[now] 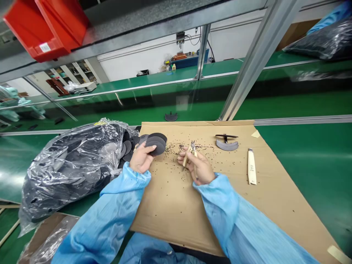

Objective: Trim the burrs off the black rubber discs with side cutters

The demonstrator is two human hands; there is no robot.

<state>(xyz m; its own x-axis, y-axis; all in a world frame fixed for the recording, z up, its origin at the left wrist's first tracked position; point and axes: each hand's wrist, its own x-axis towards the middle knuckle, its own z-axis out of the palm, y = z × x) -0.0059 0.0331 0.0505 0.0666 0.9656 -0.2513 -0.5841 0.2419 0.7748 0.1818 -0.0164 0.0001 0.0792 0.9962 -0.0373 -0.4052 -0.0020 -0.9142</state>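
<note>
Between the thumb and fingers of my left hand (142, 158) are dark grey oval discs (157, 143), held over the left part of the cardboard sheet (176, 209). My right hand (199, 167) grips small cutting pliers (190, 156) with cream handles, their jaws pointing away from me. Tiny black bits (176, 148) lie scattered on the cardboard around and beyond the pliers. Left of my left hand, a clear plastic bag (71, 168) full of similar dark discs lies with its mouth towards the cardboard.
A cream-handled knife (251, 167) and curved dark parts (227, 145) rest on the cardboard's right side. Another curved part (171, 117) sits beyond its far edge. A metal post (247, 62) rises behind; a red bin (46, 33) is at upper left.
</note>
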